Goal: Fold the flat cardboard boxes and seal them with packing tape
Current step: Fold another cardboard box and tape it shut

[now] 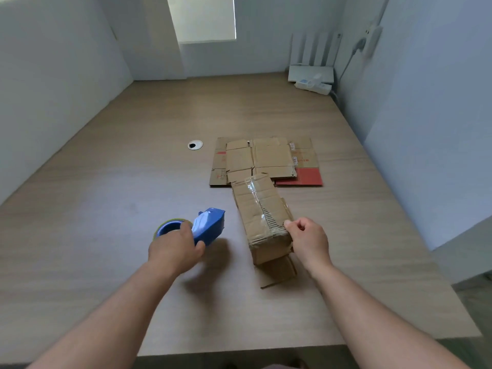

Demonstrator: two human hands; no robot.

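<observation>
1. Left arm stretched forward, left hand (174, 249) curled round the blue tape dispenser (206, 226), off to the left of the taped box (262, 211).
2. Right hand (308, 239), knuckles up and fingers curled, pinches that box at its near right edge.
3. The taped box lies on the table (106, 209), clear tape along its top.
4. Flat boxes (266, 161) lie just beyond its far end.
</observation>
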